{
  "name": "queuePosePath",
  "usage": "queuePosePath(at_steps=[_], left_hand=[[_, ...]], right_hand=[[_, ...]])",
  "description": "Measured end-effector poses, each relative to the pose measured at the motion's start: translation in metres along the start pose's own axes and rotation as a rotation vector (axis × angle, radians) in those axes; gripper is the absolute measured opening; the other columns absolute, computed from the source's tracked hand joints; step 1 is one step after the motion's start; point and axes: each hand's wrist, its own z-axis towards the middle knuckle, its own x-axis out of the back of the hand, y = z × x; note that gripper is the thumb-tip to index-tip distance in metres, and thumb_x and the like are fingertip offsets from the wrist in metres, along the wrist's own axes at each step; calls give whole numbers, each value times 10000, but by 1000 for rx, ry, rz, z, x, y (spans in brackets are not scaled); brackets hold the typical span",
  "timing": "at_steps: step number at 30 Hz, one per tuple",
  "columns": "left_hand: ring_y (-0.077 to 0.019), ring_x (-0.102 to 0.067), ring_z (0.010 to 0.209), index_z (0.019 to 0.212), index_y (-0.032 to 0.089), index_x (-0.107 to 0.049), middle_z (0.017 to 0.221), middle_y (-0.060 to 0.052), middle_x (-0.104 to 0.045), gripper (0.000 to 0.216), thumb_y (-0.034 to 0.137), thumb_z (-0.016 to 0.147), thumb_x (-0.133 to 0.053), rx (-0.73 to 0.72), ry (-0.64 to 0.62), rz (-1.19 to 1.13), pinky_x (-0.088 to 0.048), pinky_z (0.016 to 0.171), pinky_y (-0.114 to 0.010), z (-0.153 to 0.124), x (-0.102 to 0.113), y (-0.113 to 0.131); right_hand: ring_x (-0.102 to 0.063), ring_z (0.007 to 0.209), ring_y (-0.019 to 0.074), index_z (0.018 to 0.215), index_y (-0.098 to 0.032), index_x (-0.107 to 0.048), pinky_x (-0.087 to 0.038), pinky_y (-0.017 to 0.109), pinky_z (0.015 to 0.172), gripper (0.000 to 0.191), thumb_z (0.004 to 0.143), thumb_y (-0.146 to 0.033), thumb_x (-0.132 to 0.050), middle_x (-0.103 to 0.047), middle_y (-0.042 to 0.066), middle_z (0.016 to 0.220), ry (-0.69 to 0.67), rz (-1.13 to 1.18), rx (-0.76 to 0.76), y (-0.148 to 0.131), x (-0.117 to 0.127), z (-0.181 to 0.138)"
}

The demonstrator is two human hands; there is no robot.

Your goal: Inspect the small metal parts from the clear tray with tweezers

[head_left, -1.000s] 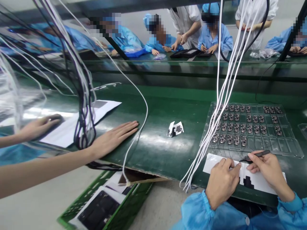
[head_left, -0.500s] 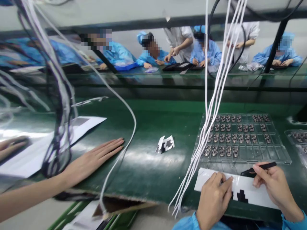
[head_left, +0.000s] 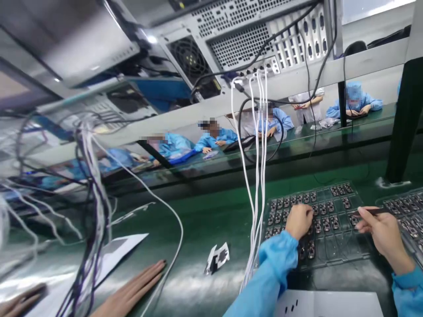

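My left hand (head_left: 299, 220) reaches over a clear plastic tray (head_left: 358, 253) of small dark components, its fingers curled down onto the parts; what they pinch is hidden. My right hand (head_left: 380, 226) hovers at the tray's right side, closed on black tweezers (head_left: 370, 212) that point left. A white label sheet (head_left: 330, 304) with small black marks lies near the table's front edge below both hands. Both of my sleeves are blue.
White cables (head_left: 256, 176) hang beside the tray from a computer case (head_left: 238, 39) overhead. A second parts tray (head_left: 408, 211) sits at far right. A co-worker's hand (head_left: 130, 293) lies flat at the lower left, near paper (head_left: 115, 251) and a crumpled label (head_left: 216, 258). Several people work at the far bench.
The camera tilted up, showing the computer case. My left hand left the label sheet and moved up onto the parts tray. My right hand with the tweezers rose to the tray's right side.
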Motion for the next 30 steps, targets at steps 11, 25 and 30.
queuePosePath(at_steps=[11,25,30], left_hand=[[-187,-602,876,905,128,-609,948,-52,-622,169,282,838,-619,133,-299,284,-507,777,-370,112,-6,-1],[-295,-601,942,870,82,-627,973,-182,-636,170,215,793,-553,357,43,270,-467,793,-430,89,-11,2],[-285,-612,967,777,147,-627,910,-133,-671,143,207,791,-498,346,153,-34,-472,760,-322,63,15,7]], right_hand=[[-583,369,143,771,-110,-605,-465,197,363,397,664,-471,-730,-633,38,438,-92,14,0,-1,-7,-4],[-587,364,154,766,-110,-607,-459,209,344,391,663,-469,-725,-615,13,419,-56,73,16,1,-3,5],[-606,389,162,751,-107,-617,-472,206,350,393,624,-448,-765,-634,30,452,-27,105,36,-2,2,5]])
